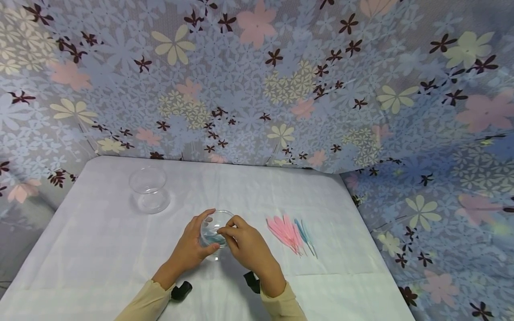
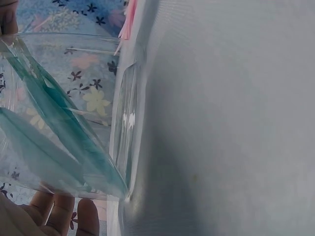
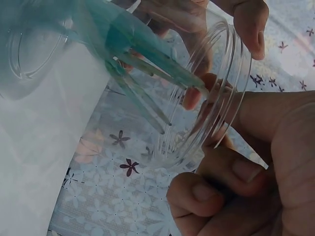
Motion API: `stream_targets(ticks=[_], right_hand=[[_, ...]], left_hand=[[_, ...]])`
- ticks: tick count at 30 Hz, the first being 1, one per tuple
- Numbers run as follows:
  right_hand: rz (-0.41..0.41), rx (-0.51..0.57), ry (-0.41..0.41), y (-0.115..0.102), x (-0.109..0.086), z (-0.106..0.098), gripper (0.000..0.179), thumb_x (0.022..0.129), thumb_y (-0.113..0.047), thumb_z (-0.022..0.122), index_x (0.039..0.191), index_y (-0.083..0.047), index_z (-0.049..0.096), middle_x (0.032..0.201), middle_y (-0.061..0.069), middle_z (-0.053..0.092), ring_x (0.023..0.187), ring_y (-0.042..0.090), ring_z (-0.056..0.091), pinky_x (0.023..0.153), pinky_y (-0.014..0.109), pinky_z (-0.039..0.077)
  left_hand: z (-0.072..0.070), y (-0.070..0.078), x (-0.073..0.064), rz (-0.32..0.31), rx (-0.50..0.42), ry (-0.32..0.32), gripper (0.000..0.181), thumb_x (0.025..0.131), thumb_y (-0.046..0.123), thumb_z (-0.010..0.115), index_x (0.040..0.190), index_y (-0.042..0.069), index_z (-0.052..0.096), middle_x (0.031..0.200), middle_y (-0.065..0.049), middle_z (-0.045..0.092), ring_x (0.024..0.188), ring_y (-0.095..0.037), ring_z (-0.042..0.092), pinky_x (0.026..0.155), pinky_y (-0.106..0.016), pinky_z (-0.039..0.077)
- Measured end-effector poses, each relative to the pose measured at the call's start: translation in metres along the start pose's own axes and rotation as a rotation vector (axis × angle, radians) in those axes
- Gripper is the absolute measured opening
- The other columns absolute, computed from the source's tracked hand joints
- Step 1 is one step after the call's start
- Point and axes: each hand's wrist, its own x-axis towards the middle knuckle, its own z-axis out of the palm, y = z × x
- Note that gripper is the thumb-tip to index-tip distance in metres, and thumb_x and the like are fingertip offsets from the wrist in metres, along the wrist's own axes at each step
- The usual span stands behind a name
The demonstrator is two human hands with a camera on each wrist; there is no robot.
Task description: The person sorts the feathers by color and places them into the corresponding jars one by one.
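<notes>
A clear footed plastic cup [image 1: 218,215] is held by the left hand [image 1: 188,245], fingers and thumb wrapped around its side. Several teal feathers [image 2: 64,113] stand slanted inside it, tips down and quills toward the rim in the left wrist view. At the cup's mouth the right hand [image 1: 250,249] has thumb and index finger pinched on a teal feather's quill [image 3: 197,84]. Its other fingers are curled outside the rim in the right wrist view. The cup's mouth tilts toward the person.
A second clear footed cup [image 1: 147,187] stands at the back left of the white-covered table [image 1: 337,285]. Right of the hands lie a fan of pink feathers [image 1: 284,232] and a few teal feathers [image 1: 306,237]. A floral cloth [image 1: 249,89] hangs behind.
</notes>
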Motion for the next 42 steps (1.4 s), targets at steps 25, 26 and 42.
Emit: stream_targets(ticks=[25,26,42], right_hand=[[0.056,0.146,0.086,0.008,-0.005,-0.007,0.016,0.095,-0.008,0.067,0.105,-0.007,0.079,0.093,-0.004,0.061,0.065,0.006,0.047,0.057,0.016,0.040],[0.055,0.152,0.087,0.009,-0.004,-0.008,0.016,0.095,-0.008,0.067,0.105,-0.007,0.079,0.093,-0.004,0.061,0.065,0.005,0.046,0.058,0.016,0.040],[0.637,-0.047,0.373,0.081,-0.074,-0.047,0.014,0.095,-0.017,0.068,0.104,-0.012,0.079,0.096,0.001,0.070,0.053,0.009,0.045,0.050,0.027,0.040]], left_hand=[[0.001,0.001,0.000,-0.030,0.000,0.001,0.089,0.077,0.050,0.076,0.154,0.035,0.034,0.127,-0.013,0.056,0.114,-0.031,0.055,0.087,-0.055,0.046],[0.002,0.001,0.000,-0.031,-0.003,0.001,0.089,0.077,0.050,0.076,0.154,0.035,0.034,0.126,-0.013,0.056,0.113,-0.031,0.055,0.086,-0.054,0.046],[0.001,0.002,-0.001,-0.052,-0.013,-0.008,0.090,0.076,0.049,0.078,0.153,0.035,0.034,0.129,-0.013,0.056,0.118,-0.032,0.053,0.090,-0.059,0.045]])
